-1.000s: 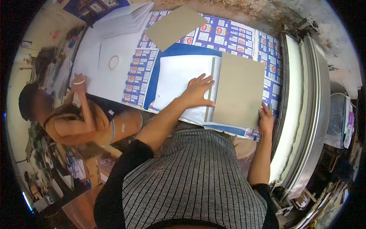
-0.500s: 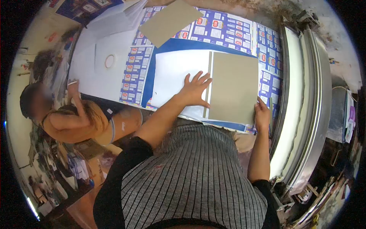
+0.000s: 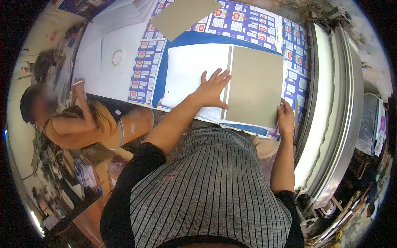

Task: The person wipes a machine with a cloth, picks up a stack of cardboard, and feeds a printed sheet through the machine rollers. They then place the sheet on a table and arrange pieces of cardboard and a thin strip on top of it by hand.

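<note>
Far to my left, a co-worker in a mustard-brown top is at the edge of the broad white sheets, on which lies a pale, round ring of tape. Next comes a purple-and-white printed paper sheet with red labels, and beside it a deep blue flat sheet lying under my work. Above, a loose grey-brown board sits askew across the printing.

My left hand is flat on the smooth white paper, fingers and thumb spread wide, with nothing gripped. Its tips reach the narrow grey-brown strip; whether they also touch the board beyond, I cannot tell.

Right of the strip lies the large grey-brown rectangular board. A second ago it stood off from the strip with a wider white gap; now it has come in close, leaving only a thin white band whose edges run nearly parallel. So strip and board now sit side by side, in line, though not touching.

My right hand is at the board's lower right edge, thumb and fingers close together; I cannot tell whether they pinch it or only press against it.
</note>
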Motion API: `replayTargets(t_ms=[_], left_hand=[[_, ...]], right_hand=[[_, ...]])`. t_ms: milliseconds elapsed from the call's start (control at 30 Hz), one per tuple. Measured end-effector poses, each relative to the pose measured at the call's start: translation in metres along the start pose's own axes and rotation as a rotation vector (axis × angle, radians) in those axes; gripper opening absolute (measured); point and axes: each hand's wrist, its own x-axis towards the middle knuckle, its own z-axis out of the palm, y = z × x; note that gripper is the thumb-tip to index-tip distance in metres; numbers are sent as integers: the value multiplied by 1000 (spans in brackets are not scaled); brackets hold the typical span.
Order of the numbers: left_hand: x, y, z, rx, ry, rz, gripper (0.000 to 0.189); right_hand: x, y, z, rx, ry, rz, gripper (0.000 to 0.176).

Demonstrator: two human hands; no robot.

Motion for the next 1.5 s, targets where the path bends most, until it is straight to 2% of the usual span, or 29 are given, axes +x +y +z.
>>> replayTargets(t_ms=[733,1267,1333,1467,1500], left_hand=[[0,1,2,45,28,10,123],[0,5,-5,70,7,-11,123],[1,10,-6,69,-3,4,123],[3,17,-11,124,-7,-21,120],[3,18,-11,137,-7,-43,118]], right_hand=[[2,2,-3,-184,8,-15,41],[2,4,-2,-116,1,-28,41],[6,7,-6,-22,-43,-19,42],[8,-5,-15,-124,11,-74,43],[11,-11,-18,-256,-23,-115,44]])
